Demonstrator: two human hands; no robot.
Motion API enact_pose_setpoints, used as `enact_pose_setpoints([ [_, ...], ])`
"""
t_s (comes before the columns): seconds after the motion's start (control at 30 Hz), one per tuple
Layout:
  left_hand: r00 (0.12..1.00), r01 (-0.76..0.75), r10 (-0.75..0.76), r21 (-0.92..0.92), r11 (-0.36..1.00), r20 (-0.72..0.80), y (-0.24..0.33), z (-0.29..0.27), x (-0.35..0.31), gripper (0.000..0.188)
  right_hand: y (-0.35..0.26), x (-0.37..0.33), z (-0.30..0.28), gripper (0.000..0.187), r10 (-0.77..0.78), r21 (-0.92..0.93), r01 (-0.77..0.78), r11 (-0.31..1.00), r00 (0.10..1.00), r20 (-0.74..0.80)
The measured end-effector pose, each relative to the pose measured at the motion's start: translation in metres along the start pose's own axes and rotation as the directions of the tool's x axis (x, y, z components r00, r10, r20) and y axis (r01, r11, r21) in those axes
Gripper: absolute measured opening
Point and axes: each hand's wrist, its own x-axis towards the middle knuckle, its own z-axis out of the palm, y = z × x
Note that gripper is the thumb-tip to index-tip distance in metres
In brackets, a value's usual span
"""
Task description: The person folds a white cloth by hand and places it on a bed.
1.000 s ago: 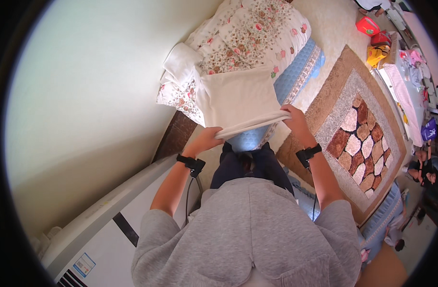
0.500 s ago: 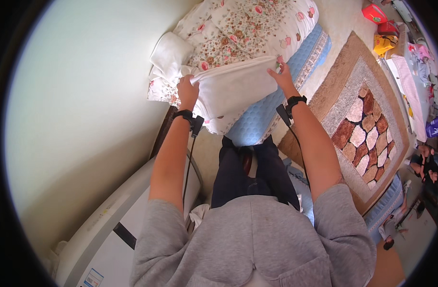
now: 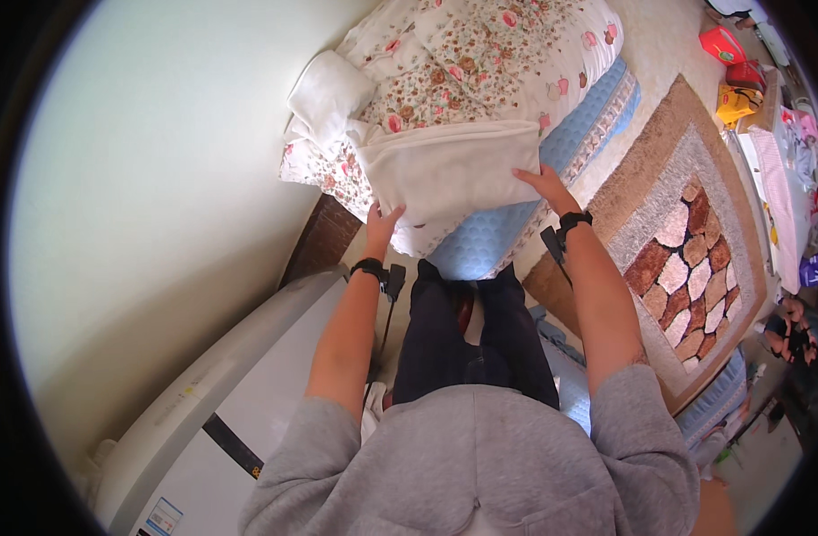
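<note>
Only 1 view here, the head camera looking straight down, so that's all there is to work from.

The folded cream blanket [image 3: 449, 174] lies flat on the near end of the bed [image 3: 587, 134], on top of the floral quilt [image 3: 480, 62], with a rolled white towel [image 3: 324, 89] just beside it on the left. The left hand [image 3: 384, 223] is at the blanket's near-left corner, fingers spread and flat against the edge. The right hand [image 3: 538, 183] is at the right edge, also open, fingers laid on the fabric rather than pinching it. Neither hand grips anything as far as I can tell.

How I'd do this bit: keep both palms flat, press outward from the middle so no crease gets trapped, and square the near edge with the blue mattress pad [image 3: 489, 241]. Don't tug 1 corner alone or the fold skews. The patterned rug [image 3: 686, 250] is underfoot on the right, so mind your footing while leaning in.
</note>
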Motion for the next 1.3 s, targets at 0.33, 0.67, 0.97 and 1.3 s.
enact_pose_setpoints([
  [0.33,0.976,0.153,-0.055,-0.479,0.864,0.212,0.049,-0.006,-0.038,0.051,-0.019,-0.072,0.022,0.048,-0.205,-0.365,0.141,0.92,0.969,-0.142],
  [0.67,0.974,0.064,0.029,-0.395,0.916,0.226,0.076,-0.049,-0.139,0.055,-0.033,-0.165,0.049,0.058,0.03,0.122,-0.023,0.992,0.998,-0.049],
  [0.97,0.888,-0.198,0.298,-0.294,0.935,0.351,0.135,-0.02,-0.203,0.048,-0.102,-0.225,0.173,0.061,-0.394,-0.35,0.347,0.87,0.916,-0.072],
  [1.3,0.88,-0.043,0.333,-0.642,0.765,0.339,0.133,-0.063,-0.228,0.05,-0.117,-0.265,0.244,0.055,-0.527,-0.458,0.502,0.734,0.846,0.082],
])
